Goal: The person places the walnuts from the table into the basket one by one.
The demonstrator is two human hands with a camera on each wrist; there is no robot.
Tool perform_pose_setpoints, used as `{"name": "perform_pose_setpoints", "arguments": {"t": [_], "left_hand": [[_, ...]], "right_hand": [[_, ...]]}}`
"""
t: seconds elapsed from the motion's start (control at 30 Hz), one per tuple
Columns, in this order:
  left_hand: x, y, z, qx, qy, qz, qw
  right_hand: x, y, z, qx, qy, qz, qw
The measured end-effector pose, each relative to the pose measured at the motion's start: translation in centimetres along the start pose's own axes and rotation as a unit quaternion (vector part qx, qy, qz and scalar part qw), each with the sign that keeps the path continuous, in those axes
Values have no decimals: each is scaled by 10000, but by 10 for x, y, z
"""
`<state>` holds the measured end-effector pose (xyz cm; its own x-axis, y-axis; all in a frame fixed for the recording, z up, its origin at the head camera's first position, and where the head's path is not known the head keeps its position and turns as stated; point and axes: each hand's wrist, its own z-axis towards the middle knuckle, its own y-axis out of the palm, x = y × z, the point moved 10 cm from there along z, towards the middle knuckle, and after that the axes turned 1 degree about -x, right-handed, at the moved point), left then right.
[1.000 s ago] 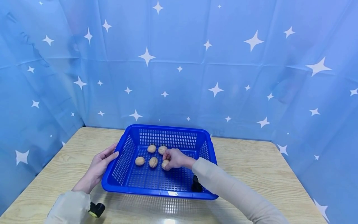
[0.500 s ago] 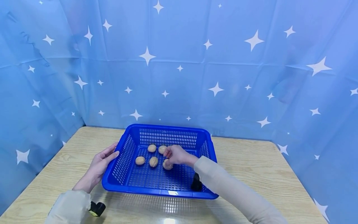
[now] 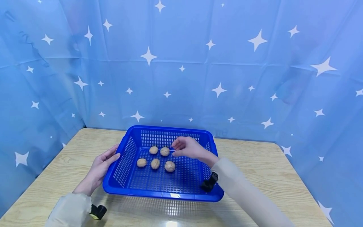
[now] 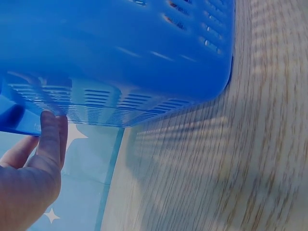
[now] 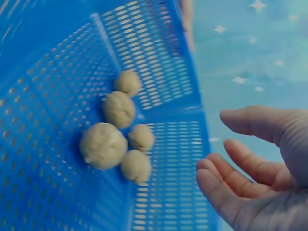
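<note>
Several walnuts (image 3: 155, 164) lie in two rows on the floor of a blue plastic basket (image 3: 136, 192). The nearer-right walnut (image 3: 169, 166) sits apart from any hand. My left hand (image 3: 99, 167) holds the basket's left rim, thumb on top; in the left wrist view its fingers (image 4: 49, 137) lie against the outside of the wall. Above the right part of the basket is my right hand (image 3: 189, 148), fingers loosely bent and thumb apart, with nothing between them. The right wrist view shows the same hand (image 5: 255, 168) beside the walnuts (image 5: 103, 146).
The basket stands on a light wood-grain table (image 3: 255, 176). Behind and at both sides hangs a blue curtain (image 3: 181, 78) with white stars. Small black devices are strapped at the left wrist (image 3: 98, 212) and the right wrist (image 3: 209, 182).
My right hand has let go of the nearer-right walnut, leaving it on the basket floor, and has risen up and to the right. My left hand has stayed on the rim.
</note>
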<state>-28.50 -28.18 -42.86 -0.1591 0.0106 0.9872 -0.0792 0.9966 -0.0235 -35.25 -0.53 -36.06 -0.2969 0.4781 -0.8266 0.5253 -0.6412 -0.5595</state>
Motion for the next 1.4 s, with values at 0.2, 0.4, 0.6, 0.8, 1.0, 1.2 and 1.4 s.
{"name": "perform_pose_setpoints", "arguments": {"t": [0.2, 0.4, 0.6, 0.8, 1.0, 1.2, 1.4], "left_hand": [[0, -1, 0, -1, 8, -16, 10000], [-1, -1, 1, 16, -28, 35, 10000], [-2, -1, 0, -10, -73, 75, 9999], [-2, 0, -2, -10, -59, 51, 10000], [-2, -1, -1, -8, -48, 10, 10000], [-2, 1, -2, -2, -51, 49, 10000], [0, 2, -1, -36, -65, 160, 9998]], "right_hand": [[-5, -22, -23, 143, -412, -22, 9990], [6, -41, -46, 452, -460, 54, 9979], [22, -53, -70, 665, -334, 324, 9967], [33, -62, -92, 858, -308, 498, 9946], [43, -70, -108, 1046, -231, 556, 9927], [54, -83, -122, 1370, -186, 672, 9881], [71, -94, -129, 1696, -147, 819, 9820]]}}
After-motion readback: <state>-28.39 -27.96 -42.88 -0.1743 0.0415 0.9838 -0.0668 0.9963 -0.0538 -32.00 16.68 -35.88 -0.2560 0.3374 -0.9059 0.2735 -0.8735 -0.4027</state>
